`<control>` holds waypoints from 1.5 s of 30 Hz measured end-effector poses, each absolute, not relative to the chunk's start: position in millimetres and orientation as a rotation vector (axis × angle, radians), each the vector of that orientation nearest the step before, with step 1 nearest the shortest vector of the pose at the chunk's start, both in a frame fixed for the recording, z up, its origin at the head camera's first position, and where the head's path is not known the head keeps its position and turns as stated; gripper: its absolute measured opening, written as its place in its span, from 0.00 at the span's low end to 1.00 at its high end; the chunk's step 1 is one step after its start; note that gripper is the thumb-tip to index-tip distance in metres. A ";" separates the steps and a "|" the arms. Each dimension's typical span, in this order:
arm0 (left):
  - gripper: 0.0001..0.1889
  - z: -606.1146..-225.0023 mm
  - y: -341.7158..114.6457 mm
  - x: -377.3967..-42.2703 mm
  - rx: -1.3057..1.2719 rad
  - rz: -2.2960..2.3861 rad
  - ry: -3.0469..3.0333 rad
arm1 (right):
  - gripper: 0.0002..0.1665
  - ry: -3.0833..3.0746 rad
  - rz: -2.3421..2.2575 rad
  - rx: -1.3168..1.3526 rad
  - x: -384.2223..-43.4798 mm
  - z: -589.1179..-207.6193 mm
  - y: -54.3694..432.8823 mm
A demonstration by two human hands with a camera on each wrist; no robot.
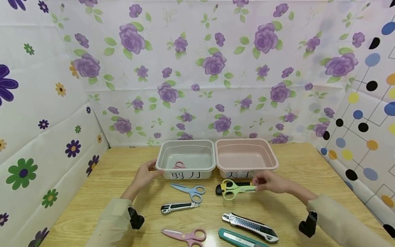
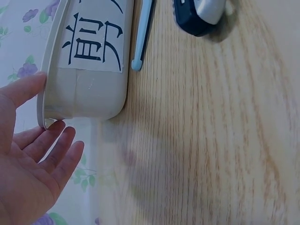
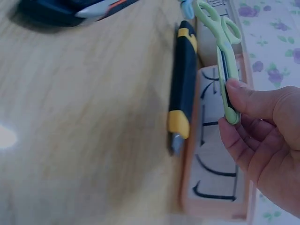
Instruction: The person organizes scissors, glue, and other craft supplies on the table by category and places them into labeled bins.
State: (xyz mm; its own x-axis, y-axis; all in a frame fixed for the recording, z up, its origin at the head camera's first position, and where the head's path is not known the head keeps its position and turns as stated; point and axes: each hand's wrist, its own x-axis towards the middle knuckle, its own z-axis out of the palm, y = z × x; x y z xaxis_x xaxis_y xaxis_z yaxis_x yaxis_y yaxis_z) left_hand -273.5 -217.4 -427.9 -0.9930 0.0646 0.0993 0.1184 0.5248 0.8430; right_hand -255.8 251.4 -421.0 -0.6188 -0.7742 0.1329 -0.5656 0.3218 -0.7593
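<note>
My right hand (image 1: pixel 270 181) pinches a pair of light green scissors (image 3: pixel 226 54) by the blade end, handles pointing away from it. The scissors hover above a yellow-and-black utility knife (image 3: pixel 182 77) lying in front of the pink bin (image 1: pixel 247 156). At the grey-white bin (image 1: pixel 188 159), my left hand (image 2: pixel 40 154) holds the left front corner, thumb on the rim and fingertips beneath it. Pink scissors (image 1: pixel 180 165) lie inside that bin, partly hidden by its front wall. Both bins carry labels with black characters on their fronts.
Blue scissors (image 1: pixel 189 190) and a silver-black utility knife (image 1: pixel 180 207) lie before the grey-white bin. Closer to me are pink scissors (image 1: pixel 185 236), a larger silver-black knife (image 1: pixel 250 227) and a teal knife (image 1: pixel 240 238). Flowered cloth (image 1: pixel 197 68) hangs behind the wooden table (image 1: pixel 129 157).
</note>
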 end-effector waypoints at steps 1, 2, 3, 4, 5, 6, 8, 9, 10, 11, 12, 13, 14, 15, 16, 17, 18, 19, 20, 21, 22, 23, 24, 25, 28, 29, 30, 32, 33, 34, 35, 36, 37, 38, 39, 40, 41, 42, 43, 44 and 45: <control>0.31 -427.9 -217.5 -273.2 -0.163 -1.500 -2.695 | 0.03 2.329 -1.180 -1.225 -257.2 -418.9 250.1; 0.31 -427.9 -217.7 -273.0 -0.162 -1.504 -2.694 | 0.02 2.318 -1.183 -1.239 -258.6 -416.7 248.7; 0.31 -427.8 -217.9 -272.9 -0.160 -1.506 -2.694 | 0.02 2.305 -1.189 -1.254 -260.0 -414.6 247.2; 0.31 -427.7 -218.0 -272.7 -0.157 -1.510 -2.692 | 0.03 2.293 -1.194 -1.268 -261.4 -412.1 245.6; 0.31 -427.6 -218.2 -272.7 -0.156 -1.511 -2.692 | 0.03 2.284 -1.198 -1.279 -262.8 -409.7 243.8; 0.31 -427.4 -218.3 -272.6 -0.154 -1.511 -2.694 | 0.04 2.273 -1.204 -1.283 -264.1 -407.0 241.8; 0.31 -426.9 -218.4 -272.7 -0.152 -1.510 -2.693 | 0.04 2.269 -1.199 -1.282 -267.0 -400.8 237.4; 0.31 -426.7 -218.4 -273.0 -0.153 -1.511 -2.693 | 0.04 2.270 -1.193 -1.273 -268.6 -397.0 234.9; 0.31 -426.7 -218.4 -273.2 -0.150 -1.512 -2.692 | 0.04 2.277 -1.184 -1.259 -270.0 -392.6 232.3; 0.31 -426.7 -218.3 -273.3 -0.150 -1.508 -2.693 | 0.04 2.294 -1.168 -1.249 -271.9 -388.4 229.6; 0.31 -426.6 -218.3 -273.4 -0.147 -1.509 -2.693 | 0.03 2.313 -1.150 -1.240 -273.7 -383.8 226.8; 0.31 -426.7 -218.2 -273.4 -0.147 -1.508 -2.694 | 0.03 2.330 -1.133 -1.227 -275.5 -379.0 223.8; 0.31 -426.8 -218.2 -273.5 -0.144 -1.508 -2.693 | 0.03 2.349 -1.114 -1.211 -277.0 -374.2 220.9; 0.31 -426.9 -218.3 -273.3 -0.140 -1.507 -2.694 | 0.03 2.371 -1.089 -1.200 -278.6 -370.1 218.0; 0.31 -427.1 -218.2 -273.1 -0.135 -1.506 -2.694 | 0.03 2.397 -1.064 -1.198 -280.3 -366.9 215.2; 0.31 -427.1 -218.2 -272.8 -0.136 -1.505 -2.694 | 0.03 2.420 -1.040 -1.194 -282.0 -364.4 212.5; 0.31 -427.1 -218.2 -272.8 -0.133 -1.505 -2.693 | 0.03 2.435 -1.025 -1.186 -283.4 -362.3 209.7; 0.30 -427.0 -218.1 -272.5 -0.135 -1.501 -2.694 | 0.03 2.451 -1.008 -1.175 -284.8 -360.9 206.9; 0.30 -426.9 -218.0 -272.2 -0.131 -1.499 -2.693 | 0.03 2.469 -0.988 -1.166 -286.2 -360.2 204.1; 0.30 -426.7 -217.8 -271.9 -0.131 -1.495 -2.694 | 0.04 2.488 -0.970 -1.157 -287.8 -360.1 201.3; 0.30 -426.4 -217.5 -271.7 -0.130 -1.492 -2.694 | 0.04 2.498 -0.961 -1.142 -289.1 -359.7 198.4; 0.30 -426.2 -217.3 -271.6 -0.130 -1.487 -2.697 | 0.04 2.505 -0.955 -1.127 -290.3 -359.4 195.6; 0.31 -425.9 -217.0 -271.5 -0.128 -1.487 -2.697 | 0.04 2.509 -0.952 -1.110 -291.5 -359.0 192.5; 0.31 -425.8 -216.7 -271.4 -0.130 -1.487 -2.699 | 0.04 2.516 -0.947 -1.096 -292.7 -358.4 189.4; 0.31 -426.1 -216.1 -271.9 -0.129 -1.495 -2.698 | 0.02 2.501 -0.973 -1.071 -296.6 -355.5 179.5; 0.31 -426.3 -216.0 -272.1 -0.130 -1.498 -2.698 | 0.01 2.492 -0.983 -1.065 -298.0 -354.4 176.0; 0.31 -426.4 -215.8 -272.3 -0.130 -1.503 -2.694 | 0.01 2.479 -1.000 -1.055 -299.2 -353.2 172.5; 0.31 -427.0 -215.6 -272.7 -0.132 -1.506 -2.689 | 0.03 2.439 -1.040 -1.036 -301.6 -351.1 166.1; 0.31 -427.2 -215.3 -272.7 -0.134 -1.511 -2.685 | 0.04 2.422 -1.056 -1.030 -302.9 -350.3 163.1; 0.31 -427.4 -215.0 -272.8 -0.139 -1.509 -2.685 | 0.04 2.411 -1.068 -1.029 -304.3 -349.6 160.4; 0.31 -427.6 -214.8 -272.8 -0.142 -1.512 -2.684 | 0.06 2.405 -1.079 -1.027 -305.9 -349.2 157.7; 0.31 -427.7 -214.4 -272.8 -0.144 -1.512 -2.684 | 0.07 2.404 -1.089 -1.024 -307.7 -349.1 155.3; 0.31 -427.8 -214.0 -272.6 -0.146 -1.511 -2.685 | 0.06 2.401 -1.100 -1.021 -309.6 -349.2 153.0; 0.31 -427.9 -213.6 -272.5 -0.144 -1.512 -2.685 | 0.06 2.398 -1.117 -1.022 -311.5 -349.5 150.7; 0.31 -427.9 -213.2 -272.2 -0.147 -1.509 -2.686 | 0.05 2.403 -1.129 -1.028 -313.4 -350.0 148.4; 0.31 -427.8 -212.9 -271.9 -0.146 -1.507 -2.687 | 0.04 2.406 -1.144 -1.018 -314.9 -350.3 146.0; 0.31 -427.7 -212.7 -271.6 -0.143 -1.510 -2.687 | 0.03 2.415 -1.157 -1.010 -316.6 -351.1 143.6; 0.31 -427.6 -212.5 -271.4 -0.144 -1.510 -2.686 | 0.02 2.420 -1.173 -0.999 -318.2 -352.1 141.3; 0.31 -427.5 -212.4 -271.2 -0.145 -1.511 -2.686 | 0.03 2.424 -1.188 -0.990 -319.4 -352.9 139.1; 0.31 -427.5 -212.5 -271.1 -0.148 -1.513 -2.686 | 0.04 2.436 -1.192 -0.983 -320.3 -353.3 136.9; 0.31 -427.5 -212.5 -271.1 -0.150 -1.515 -2.686 | 0.04 2.452 -1.191 -0.973 -321.3 -354.0 134.9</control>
State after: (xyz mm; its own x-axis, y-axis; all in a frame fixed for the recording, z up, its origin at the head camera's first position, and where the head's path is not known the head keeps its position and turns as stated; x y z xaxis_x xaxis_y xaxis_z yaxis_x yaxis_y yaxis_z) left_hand -271.1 -212.5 -427.5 -0.9938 0.0578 0.0947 0.1109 0.5143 0.8504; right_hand -321.3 134.9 -354.0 -0.7470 -0.6616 0.0650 -0.4600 0.4437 -0.7691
